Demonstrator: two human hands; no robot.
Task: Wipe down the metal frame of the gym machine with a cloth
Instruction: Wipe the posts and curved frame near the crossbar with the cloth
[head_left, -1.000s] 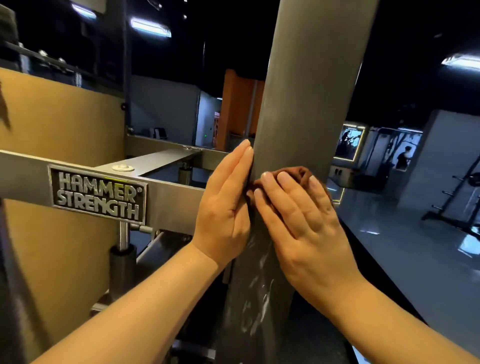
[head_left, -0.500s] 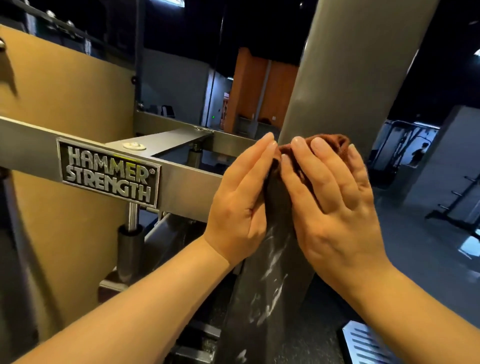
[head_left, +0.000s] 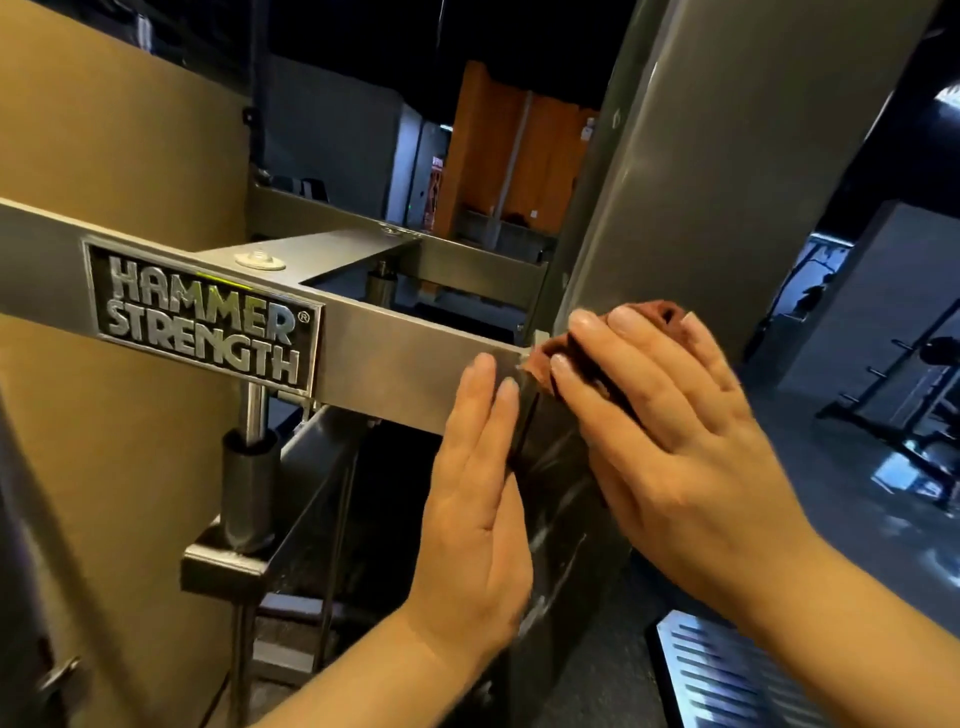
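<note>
While our right hand (head_left: 675, 441) presses cloth (head_left: 662, 313) flat-fingered against upright post (head_left: 727, 182), left hand (head_left: 478, 493) rests flat, grasping nothing, at 9 o'clock. Post axis runs 7 to 1; we judge unwiped metal toward 1.

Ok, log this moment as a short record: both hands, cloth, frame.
left hand: flat, fingers straight, against the upright post beside the crossbar end
right hand: straight fingers press the cloth onto the upright post
cloth: brown, bunched under the right hand's fingers
crossbar: grey metal, carries a HAMMER STRENGTH nameplate
</note>
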